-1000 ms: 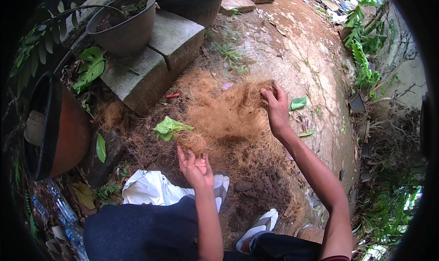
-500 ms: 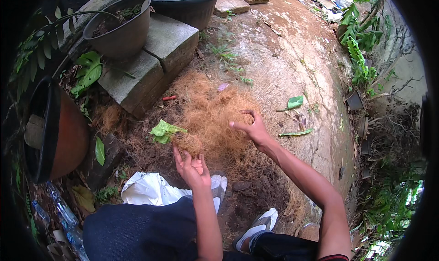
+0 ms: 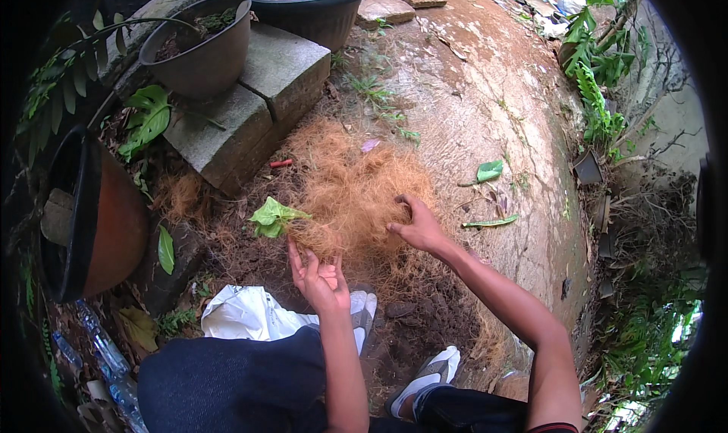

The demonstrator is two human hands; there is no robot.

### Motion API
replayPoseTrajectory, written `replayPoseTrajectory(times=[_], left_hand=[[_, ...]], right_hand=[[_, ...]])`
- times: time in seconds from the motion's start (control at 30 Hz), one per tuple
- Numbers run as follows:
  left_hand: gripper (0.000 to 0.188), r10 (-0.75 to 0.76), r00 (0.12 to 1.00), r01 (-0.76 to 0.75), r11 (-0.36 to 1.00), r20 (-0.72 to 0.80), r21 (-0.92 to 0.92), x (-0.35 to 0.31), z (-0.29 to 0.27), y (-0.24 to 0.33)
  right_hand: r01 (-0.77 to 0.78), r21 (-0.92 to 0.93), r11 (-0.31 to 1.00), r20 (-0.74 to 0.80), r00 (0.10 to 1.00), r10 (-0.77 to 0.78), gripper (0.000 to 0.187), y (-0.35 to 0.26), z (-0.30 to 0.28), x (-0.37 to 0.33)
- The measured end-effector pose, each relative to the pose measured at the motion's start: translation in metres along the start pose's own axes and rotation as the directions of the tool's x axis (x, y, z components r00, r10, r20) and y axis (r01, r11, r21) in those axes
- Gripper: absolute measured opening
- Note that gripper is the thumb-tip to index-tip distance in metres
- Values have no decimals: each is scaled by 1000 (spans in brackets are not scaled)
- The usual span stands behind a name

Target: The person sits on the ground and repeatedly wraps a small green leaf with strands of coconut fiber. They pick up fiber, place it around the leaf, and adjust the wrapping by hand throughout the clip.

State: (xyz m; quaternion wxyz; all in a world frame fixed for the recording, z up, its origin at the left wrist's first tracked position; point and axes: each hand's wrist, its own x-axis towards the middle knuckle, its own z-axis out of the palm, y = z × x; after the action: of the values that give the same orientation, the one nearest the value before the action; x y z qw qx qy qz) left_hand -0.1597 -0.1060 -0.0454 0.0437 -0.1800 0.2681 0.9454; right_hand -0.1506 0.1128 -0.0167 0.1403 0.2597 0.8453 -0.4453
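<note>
My left hand [image 3: 318, 281], palm turned up, cradles a wad of brown coconut fibre [image 3: 315, 240] against its fingertips. Crinkled light-green leaves [image 3: 274, 217] stick out of the wad's left end; any stem or root inside is hidden. To the right, my right hand [image 3: 419, 224] is at the edge of a large loose heap of coconut fibre [image 3: 356, 175] on the ground. Its thumb and fingers are curved and apart, with the tips against the strands; no separate tuft shows in its grip.
Concrete blocks [image 3: 284, 65] bear a grey pot [image 3: 201, 65] at upper left, beside a large dark pot [image 3: 311, 16]. A tipped brown pot [image 3: 114, 221] lies at left. A white sack [image 3: 246, 315] and dark soil [image 3: 432, 315] are by my shoes. Cut leaves [image 3: 489, 170] lie rightward.
My right hand has moved slightly down at the heap's right edge, its thumb shifting rightward. My left hand and the leafy wad stay almost still.
</note>
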Motion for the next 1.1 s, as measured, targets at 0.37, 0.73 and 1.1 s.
replayPoseTrajectory(times=[0.37,0.73,1.1], left_hand=[[61,-190,956,189,982,223,26,-1,-11,-36],[49,-77,996,84,980,-43,182,7,-25,-53],[47,32,999,-27,966,-16,258,-1,-16,-29]], right_hand=[[96,-2,995,-19,995,-96,72,30,43,4],[95,-82,992,-35,995,-98,44,15,16,-18],[369,5,929,-571,764,-300,28,13,-46,-24]])
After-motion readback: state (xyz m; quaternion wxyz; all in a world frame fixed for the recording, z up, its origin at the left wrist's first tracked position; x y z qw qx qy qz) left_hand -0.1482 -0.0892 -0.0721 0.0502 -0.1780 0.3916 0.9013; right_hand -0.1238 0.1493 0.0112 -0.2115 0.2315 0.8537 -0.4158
